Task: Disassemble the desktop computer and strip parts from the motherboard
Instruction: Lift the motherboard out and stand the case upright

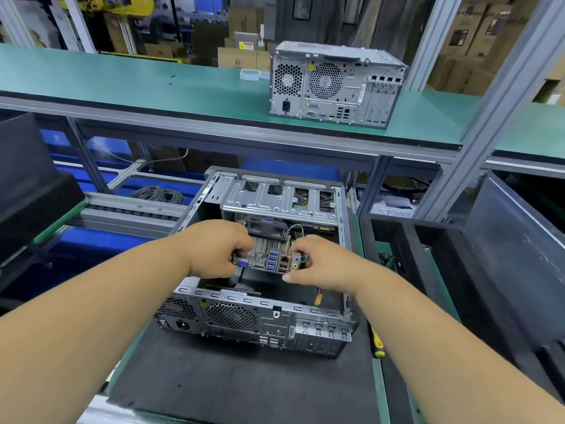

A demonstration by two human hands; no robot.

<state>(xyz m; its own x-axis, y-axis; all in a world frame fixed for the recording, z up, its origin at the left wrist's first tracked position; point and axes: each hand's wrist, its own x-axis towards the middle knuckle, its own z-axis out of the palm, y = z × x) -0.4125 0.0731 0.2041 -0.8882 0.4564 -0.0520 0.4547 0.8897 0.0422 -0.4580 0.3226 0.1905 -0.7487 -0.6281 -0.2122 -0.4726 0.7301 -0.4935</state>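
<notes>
An open desktop case (pixel 244 319) lies on its side on a dark mat, rear panel toward me. Above its open cavity the motherboard (pixel 270 260) is tilted up, its port row with blue USB and VGA sockets facing me and a finned heatsink behind. My left hand (pixel 214 249) grips the board's left end by the VGA port. My right hand (pixel 318 264) grips its right end by the audio jacks. A wire bundle (pixel 295 231) runs up from the board's back.
A second, closed desktop (pixel 333 84) stands on the green upper shelf. An orange-handled screwdriver (pixel 318 298) lies inside the case and a yellow-black one (pixel 376 342) lies right of it. Dark bins (pixel 458 255) sit to the right, a black bin (pixel 27 185) to the left.
</notes>
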